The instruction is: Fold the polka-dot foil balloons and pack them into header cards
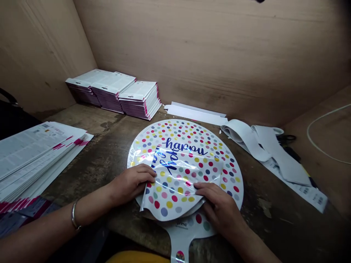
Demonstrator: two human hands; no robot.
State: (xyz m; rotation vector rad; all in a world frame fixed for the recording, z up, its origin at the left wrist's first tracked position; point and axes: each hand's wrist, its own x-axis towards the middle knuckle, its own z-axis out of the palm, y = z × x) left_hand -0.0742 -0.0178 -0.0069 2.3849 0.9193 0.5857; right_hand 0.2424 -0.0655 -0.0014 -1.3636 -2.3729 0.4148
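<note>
A folded foil balloon (175, 190), white with coloured dots and blue lettering, lies over a flat round foil balloon (229, 171) of the same print, whose tail points toward me. My left hand (138, 179), with a silver bangle on the wrist, has its fingers closed at the left edge of the folded balloon. The right hand (216, 201) grips the folded balloon's lower right edge, fingers on top and thumb underneath. Glare on the shiny film covers part of the lettering.
Stacks of printed card sleeves (109, 87) stand against the back wall. More cards (35, 157) lie fanned at left. A white paper strip (197, 113) rests behind the balloons. At right are a curled label roll (274, 153), dark scissor handles (287, 138) and a pale cable (311, 138).
</note>
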